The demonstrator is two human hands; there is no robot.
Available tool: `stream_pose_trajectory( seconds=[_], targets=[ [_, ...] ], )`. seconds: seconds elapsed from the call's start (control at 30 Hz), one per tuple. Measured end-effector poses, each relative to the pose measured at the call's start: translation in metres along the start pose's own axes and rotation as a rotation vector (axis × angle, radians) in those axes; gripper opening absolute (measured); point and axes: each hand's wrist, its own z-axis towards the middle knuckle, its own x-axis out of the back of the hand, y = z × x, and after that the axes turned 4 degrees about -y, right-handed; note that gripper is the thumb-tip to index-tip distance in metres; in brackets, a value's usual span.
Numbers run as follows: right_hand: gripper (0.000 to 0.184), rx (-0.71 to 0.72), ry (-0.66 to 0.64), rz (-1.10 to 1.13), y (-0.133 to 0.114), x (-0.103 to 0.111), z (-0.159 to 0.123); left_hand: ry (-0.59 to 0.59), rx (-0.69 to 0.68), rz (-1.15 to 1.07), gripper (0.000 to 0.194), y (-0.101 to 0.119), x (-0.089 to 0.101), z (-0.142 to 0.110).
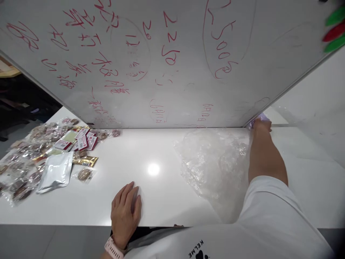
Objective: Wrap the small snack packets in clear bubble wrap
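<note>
My left hand (125, 208) rests palm down on the white table near its front edge, fingers stretched out and holding nothing. My right arm reaches far forward along the right end of the whiteboard. There my right hand (262, 125) is closed on crinkled purple plastic (263, 117); its fingertips are hidden, and so is most of the plastic. A large clear plastic bag (215, 165) lies crumpled on the table, left of my right forearm. Nearest my left hand among the goods are a small clear packet (84, 175) with a brown round piece and a silver pouch (55, 172).
A whiteboard (183, 90) with red writing stands across the back of the table (151, 144). Many small clear packets (27, 151) are heaped at the left, with red-and-white labelled sachets (82, 141) and a gold sachet (88, 160). Green and red magnets (334, 34) sit at the board's upper right.
</note>
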Motion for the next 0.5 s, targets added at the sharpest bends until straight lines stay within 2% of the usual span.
stream_pose_trajectory(
  seconds=[0.03, 0.1, 0.13, 0.2, 0.27, 0.3, 0.37, 0.43, 0.5],
  targets=[
    [0.048, -0.078, 0.042, -0.05, -0.004, 0.001, 0.003, 0.001, -0.001, 0.005, 0.037, 0.0, 0.0, 0.0],
    [0.066, -0.114, 0.125, -0.163, -0.012, 0.01, 0.004, 0.003, -0.002, 0.012, 0.036, 0.0, 0.0, 0.0],
    [0.069, -0.073, 0.167, -0.215, -0.015, 0.017, -0.001, 0.003, -0.002, 0.012, 0.035, 0.0, -0.001, 0.0],
    [0.057, 0.107, 0.162, -0.267, -0.015, 0.037, -0.024, 0.003, 0.001, 0.005, 0.034, 0.0, -0.001, 0.0],
    [0.042, 0.308, -0.046, -0.251, -0.005, 0.058, -0.066, 0.005, -0.001, -0.004, 0.032, 0.001, -0.001, 0.001],
    [0.042, 0.372, -0.213, -0.253, 0.002, 0.067, -0.092, 0.004, -0.001, -0.006, 0.031, 0.001, 0.0, 0.001],
    [0.052, 0.411, -0.499, -0.341, 0.022, 0.078, -0.147, -0.002, 0.002, -0.003, 0.029, 0.002, 0.001, 0.002],
    [0.067, 0.446, -0.616, -0.449, 0.041, 0.08, -0.194, -0.014, 0.005, 0.004, 0.027, 0.004, 0.003, 0.002],
    [0.065, 0.493, -0.593, -0.491, 0.054, 0.076, -0.222, -0.022, 0.006, 0.0, 0.027, 0.006, 0.005, 0.002]
  ],
)
